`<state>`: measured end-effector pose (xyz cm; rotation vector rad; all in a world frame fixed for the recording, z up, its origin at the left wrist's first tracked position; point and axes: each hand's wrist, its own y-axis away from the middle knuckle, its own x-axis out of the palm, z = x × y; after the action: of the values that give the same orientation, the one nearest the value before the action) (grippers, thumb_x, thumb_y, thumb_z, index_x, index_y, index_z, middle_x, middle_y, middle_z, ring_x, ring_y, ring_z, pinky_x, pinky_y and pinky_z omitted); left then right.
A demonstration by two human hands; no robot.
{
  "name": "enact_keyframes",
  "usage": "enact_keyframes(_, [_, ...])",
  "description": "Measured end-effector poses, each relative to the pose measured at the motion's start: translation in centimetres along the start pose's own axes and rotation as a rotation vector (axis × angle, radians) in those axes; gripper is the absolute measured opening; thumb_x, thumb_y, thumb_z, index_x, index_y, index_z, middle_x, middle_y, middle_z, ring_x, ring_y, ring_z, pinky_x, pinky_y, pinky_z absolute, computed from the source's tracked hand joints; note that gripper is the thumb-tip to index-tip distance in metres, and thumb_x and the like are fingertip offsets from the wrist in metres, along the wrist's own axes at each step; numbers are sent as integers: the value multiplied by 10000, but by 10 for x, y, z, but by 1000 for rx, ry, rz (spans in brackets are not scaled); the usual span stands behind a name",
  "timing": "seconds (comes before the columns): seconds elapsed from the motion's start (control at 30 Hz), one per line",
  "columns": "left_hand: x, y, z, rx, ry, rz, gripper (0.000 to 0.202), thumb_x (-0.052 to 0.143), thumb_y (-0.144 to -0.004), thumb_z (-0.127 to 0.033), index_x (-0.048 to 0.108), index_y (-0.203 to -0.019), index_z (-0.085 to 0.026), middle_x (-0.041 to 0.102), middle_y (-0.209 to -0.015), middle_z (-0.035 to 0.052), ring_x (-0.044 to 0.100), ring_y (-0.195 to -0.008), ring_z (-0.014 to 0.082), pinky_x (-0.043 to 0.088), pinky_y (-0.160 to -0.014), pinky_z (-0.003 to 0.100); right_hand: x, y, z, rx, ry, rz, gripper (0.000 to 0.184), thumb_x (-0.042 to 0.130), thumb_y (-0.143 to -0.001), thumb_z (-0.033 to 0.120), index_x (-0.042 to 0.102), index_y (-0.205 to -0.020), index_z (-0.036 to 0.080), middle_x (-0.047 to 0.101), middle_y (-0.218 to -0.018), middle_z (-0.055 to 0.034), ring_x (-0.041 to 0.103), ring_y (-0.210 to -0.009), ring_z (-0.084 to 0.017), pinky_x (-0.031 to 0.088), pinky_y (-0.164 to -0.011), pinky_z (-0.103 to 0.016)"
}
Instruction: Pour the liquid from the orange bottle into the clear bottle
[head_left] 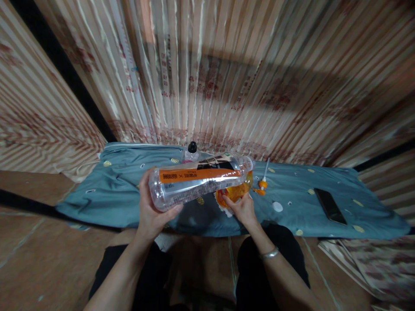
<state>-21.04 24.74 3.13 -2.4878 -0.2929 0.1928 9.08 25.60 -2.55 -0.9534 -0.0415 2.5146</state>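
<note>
My left hand (151, 211) grips the base of a large clear plastic bottle (197, 181) with an orange label. The bottle is tipped on its side with its open mouth over an orange container (235, 192). My right hand (242, 209) holds that orange container steady on the blue cloth (119, 185). An orange pump nozzle (262, 183) with a white tube lies just right of the container. A white cap (277, 206) rests on the cloth near my right hand.
A small bottle with a black cap (192, 151) stands behind the large one. A dark phone (330, 205) lies on the right part of the cloth. Striped curtains hang behind. My knees in dark trousers are below, over a brown floor.
</note>
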Motion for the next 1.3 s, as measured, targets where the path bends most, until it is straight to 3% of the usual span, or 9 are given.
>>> enact_keyframes(0.2, [1, -2, -2, 23, -29, -8, 1038, 923, -664, -615, 456, -1531, -288, 564, -1490, 140, 640, -1324, 371, 582, -1081, 519, 1, 0, 0, 0, 13, -15, 703, 729, -634, 753, 607, -1074, 219, 814, -946, -167, 791, -940, -403, 621, -790, -473])
enact_keyframes(0.5, [2, 0, -1, -2, -1, -22, 1017, 922, -674, -596, 467, -1530, -290, 557, -1496, 145, 627, -1339, 381, 558, -1105, 568, 1, 0, 2, -14, -8, -5, 718, 739, -647, 715, 609, -1130, 200, 819, -999, -182, 789, -982, -413, 632, -806, -491])
enact_keyframes(0.73, [0, 0, -2, 10, -9, -16, 1021, 929, -669, -590, 466, -1527, -286, 567, -1476, 137, 638, -1315, 368, 567, -1089, 541, 0, 0, 3, 31, -14, 27, 772, 726, -626, 735, 610, -1145, 174, 819, -1015, -211, 790, -985, -436, 624, -852, -528])
enact_keyframes(1.03, [3, -2, -6, 27, 10, -29, 1013, 940, -655, -586, 489, -1510, -283, 596, -1444, 129, 665, -1270, 351, 600, -1042, 492, 1, 0, 1, 14, -36, 1, 736, 751, -627, 731, 621, -1117, 198, 824, -1009, -183, 795, -978, -416, 627, -834, -502])
enact_keyframes(1.3, [3, 0, -6, -25, 25, -44, 1022, 944, -650, -571, 485, -1514, -277, 570, -1487, 153, 623, -1346, 382, 541, -1117, 554, 2, 0, 1, 12, -11, -2, 718, 741, -624, 757, 619, -1061, 201, 816, -996, -208, 786, -990, -426, 628, -825, -505])
